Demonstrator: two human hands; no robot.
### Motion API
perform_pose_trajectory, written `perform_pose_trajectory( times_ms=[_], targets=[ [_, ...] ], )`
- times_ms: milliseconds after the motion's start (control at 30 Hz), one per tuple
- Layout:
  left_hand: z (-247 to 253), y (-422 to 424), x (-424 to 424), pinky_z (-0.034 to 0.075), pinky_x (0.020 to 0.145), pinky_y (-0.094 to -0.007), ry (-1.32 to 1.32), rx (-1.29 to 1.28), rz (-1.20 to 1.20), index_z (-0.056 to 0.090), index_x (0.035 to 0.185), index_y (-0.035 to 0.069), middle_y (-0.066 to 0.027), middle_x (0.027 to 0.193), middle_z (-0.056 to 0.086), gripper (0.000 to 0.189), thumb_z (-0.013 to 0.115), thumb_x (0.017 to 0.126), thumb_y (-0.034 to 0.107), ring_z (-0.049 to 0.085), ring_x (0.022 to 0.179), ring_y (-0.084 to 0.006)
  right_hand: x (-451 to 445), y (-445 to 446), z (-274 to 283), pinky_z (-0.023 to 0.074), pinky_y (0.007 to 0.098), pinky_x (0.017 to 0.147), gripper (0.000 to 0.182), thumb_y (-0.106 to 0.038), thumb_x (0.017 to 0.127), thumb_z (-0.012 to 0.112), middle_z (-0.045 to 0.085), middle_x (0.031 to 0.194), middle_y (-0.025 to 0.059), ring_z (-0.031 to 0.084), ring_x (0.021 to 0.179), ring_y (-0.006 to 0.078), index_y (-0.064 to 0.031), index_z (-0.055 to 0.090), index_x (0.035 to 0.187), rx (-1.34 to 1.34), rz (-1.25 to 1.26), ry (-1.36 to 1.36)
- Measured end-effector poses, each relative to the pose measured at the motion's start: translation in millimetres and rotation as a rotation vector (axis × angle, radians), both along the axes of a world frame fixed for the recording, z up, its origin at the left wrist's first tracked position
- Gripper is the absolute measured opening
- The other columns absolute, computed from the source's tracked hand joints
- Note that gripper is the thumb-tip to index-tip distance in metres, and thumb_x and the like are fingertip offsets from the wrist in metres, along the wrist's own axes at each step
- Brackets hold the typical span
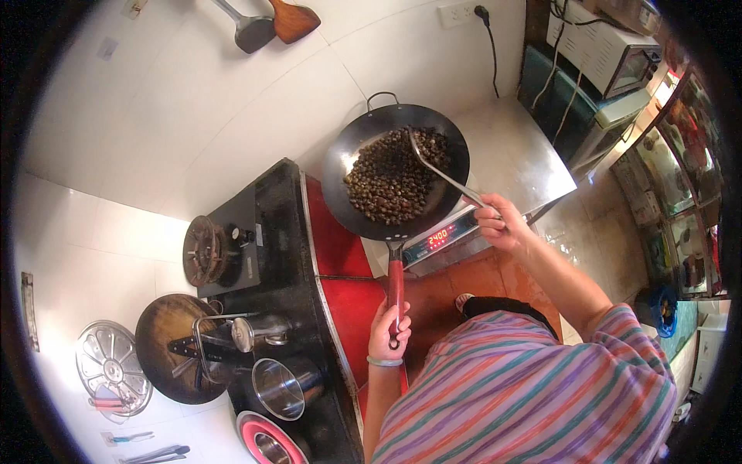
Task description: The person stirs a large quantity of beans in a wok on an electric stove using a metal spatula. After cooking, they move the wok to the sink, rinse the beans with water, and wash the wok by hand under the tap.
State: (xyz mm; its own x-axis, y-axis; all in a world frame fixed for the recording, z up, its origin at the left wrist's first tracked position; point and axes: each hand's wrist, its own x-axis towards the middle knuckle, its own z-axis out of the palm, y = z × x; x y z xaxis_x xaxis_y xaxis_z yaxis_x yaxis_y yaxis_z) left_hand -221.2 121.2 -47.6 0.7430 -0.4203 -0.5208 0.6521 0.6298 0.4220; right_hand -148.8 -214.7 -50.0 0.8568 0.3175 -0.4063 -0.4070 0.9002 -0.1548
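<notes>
My left hand [388, 333] is wrapped around the lower end of the red handle [396, 284] of a black wok [342, 203]. The wok rests on an induction cooker [417, 250] with a lit red digital display. Many small dark snails [388, 180], as they appear to be, cover the wok's middle. In my right hand [499, 223] is the shaft of a metal spatula [449, 181]. Its curved head sits among the snails near the wok's far side, partly buried in them.
A black counter [278, 232] on the left carries a gas burner [204, 250], a round wooden chopping board [153, 342], a steel pot [278, 388] and a pink basin [249, 432]. Two spatulas [255, 32] hang on the tiled wall. A plugged cord [493, 58] hangs behind the steel table [510, 139].
</notes>
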Motion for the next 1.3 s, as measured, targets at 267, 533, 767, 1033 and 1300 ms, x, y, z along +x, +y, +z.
perform_pose_trajectory(
  times_ms=[267,533,767,1033,1300],
  targets=[
    [1,0,0,0.036,0.042,-0.0178,-0.005,0.030,-0.005,0.043,0.124,0.008,-0.0097,0.100,0.055,0.034,0.050,0.090,0.010,0.045,0.060,-0.0106,-58,0,20,0.0241,0.0220,0.033,0.040,-0.024,0.092,0.038,0.035,0.054,-0.0048,0.031,0.036,0.0054,-0.0031,0.045,0.125,0.357,0.012,0.001],
    [-2,-1,-3,0.039,0.046,-0.0191,0.020,0.084,0.035,0.043,0.124,0.006,-0.0098,0.103,0.056,0.035,0.050,0.091,0.015,0.046,0.061,-0.0109,-82,6,22,0.0312,0.0205,0.033,0.046,-0.019,0.088,0.041,0.041,0.057,-0.0003,0.034,0.037,0.0070,-0.0104,0.038,0.133,0.343,0.176,-0.038],
    [-1,0,-13,0.049,0.054,-0.0264,0.108,0.186,0.159,0.048,0.119,0.004,-0.0113,0.103,0.060,0.033,0.048,0.093,0.024,0.056,0.071,-0.0165,-78,5,42,0.0321,0.0200,0.032,0.049,-0.014,0.084,0.043,0.041,0.057,0.0001,0.035,0.037,0.0082,-0.0058,0.038,0.132,0.236,0.269,0.003],
    [-29,34,-22,0.047,0.076,-0.0308,-0.028,0.218,0.106,0.049,0.122,0.003,-0.0080,0.104,0.060,0.035,0.044,0.094,0.024,0.058,0.089,-0.0199,-80,29,56,0.0321,0.0198,0.033,0.051,-0.012,0.082,0.043,0.042,0.057,0.0009,0.036,0.037,0.0087,-0.0023,0.038,0.131,0.081,0.297,-0.008],
    [-22,50,0,0.048,0.083,-0.0373,0.002,0.157,-0.008,0.049,0.122,0.006,-0.0078,0.104,0.061,0.033,0.047,0.093,0.020,0.059,0.093,-0.0197,-101,70,76,0.0354,0.0224,0.031,0.050,-0.011,0.081,0.039,0.041,0.054,0.0043,0.037,0.035,0.0106,0.0045,0.037,0.129,-0.009,0.165,0.018]
  ],
)
